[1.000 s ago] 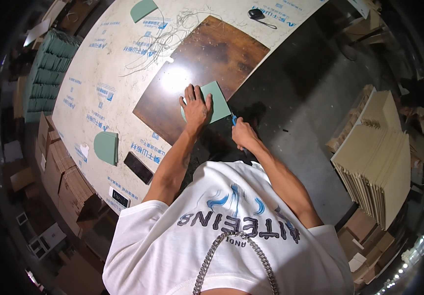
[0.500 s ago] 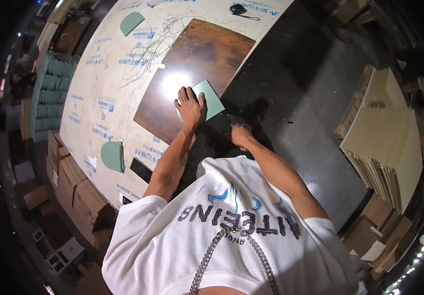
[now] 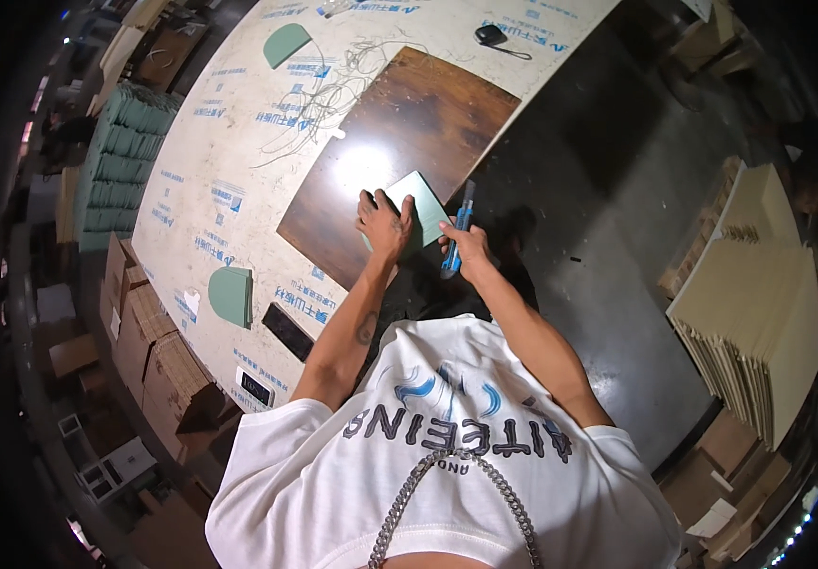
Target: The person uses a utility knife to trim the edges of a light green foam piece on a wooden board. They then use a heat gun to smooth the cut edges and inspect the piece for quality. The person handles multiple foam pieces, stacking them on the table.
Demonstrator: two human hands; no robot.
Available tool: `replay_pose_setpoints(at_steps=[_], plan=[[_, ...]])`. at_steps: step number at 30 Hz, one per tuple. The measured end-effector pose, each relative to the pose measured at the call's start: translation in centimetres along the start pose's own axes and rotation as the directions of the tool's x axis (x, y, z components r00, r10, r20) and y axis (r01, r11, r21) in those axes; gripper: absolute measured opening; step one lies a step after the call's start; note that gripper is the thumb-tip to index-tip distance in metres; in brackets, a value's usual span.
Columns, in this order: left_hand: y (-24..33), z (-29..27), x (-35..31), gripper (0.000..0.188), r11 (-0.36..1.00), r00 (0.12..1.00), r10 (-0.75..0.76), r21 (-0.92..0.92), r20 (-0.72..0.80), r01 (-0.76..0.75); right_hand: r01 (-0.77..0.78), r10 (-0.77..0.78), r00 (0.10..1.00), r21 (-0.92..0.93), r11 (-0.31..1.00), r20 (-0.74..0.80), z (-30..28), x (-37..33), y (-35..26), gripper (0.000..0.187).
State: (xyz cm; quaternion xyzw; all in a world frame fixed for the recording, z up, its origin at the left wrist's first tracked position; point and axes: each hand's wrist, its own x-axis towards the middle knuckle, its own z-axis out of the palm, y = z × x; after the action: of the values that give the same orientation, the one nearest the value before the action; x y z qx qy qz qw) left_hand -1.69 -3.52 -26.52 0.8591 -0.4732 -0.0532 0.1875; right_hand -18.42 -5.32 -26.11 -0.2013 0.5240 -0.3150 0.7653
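Observation:
My left hand (image 3: 385,226) grips a light green panel (image 3: 428,211) at its left side, fingers bent and thumb on its face. The panel is over the near edge of a dark brown wood-grain board (image 3: 428,104). My right hand (image 3: 471,248) is closed around a blue utility knife (image 3: 453,258), just right of the panel. The knife points away from me, its front end next to the panel's right corner. Whether its blade is out is too small to tell.
Rounded green pieces (image 3: 230,296) lie on the printed white table (image 3: 200,171), near a black phone (image 3: 287,332) and a small display device (image 3: 255,387). Loose string (image 3: 319,100) and a black corded object (image 3: 491,35) lie farther back. Stacked boards (image 3: 750,303) stand at right, cartons (image 3: 153,341) at left.
My right hand has come up beside the panel, bringing the blue utility knife into clear view. My left fingers are more bent on the panel. The whole view has shifted slightly.

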Motion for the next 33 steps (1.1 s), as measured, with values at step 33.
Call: replay_pose_setpoints(at_steps=[33], plan=[[2.0,-26.3,-4.1,0.024,-0.179,0.912,0.339,-0.968,-0.230,-0.177,0.871,-0.679,0.323,0.074,0.486,0.659,10.5,-23.6,-20.7,0.030]])
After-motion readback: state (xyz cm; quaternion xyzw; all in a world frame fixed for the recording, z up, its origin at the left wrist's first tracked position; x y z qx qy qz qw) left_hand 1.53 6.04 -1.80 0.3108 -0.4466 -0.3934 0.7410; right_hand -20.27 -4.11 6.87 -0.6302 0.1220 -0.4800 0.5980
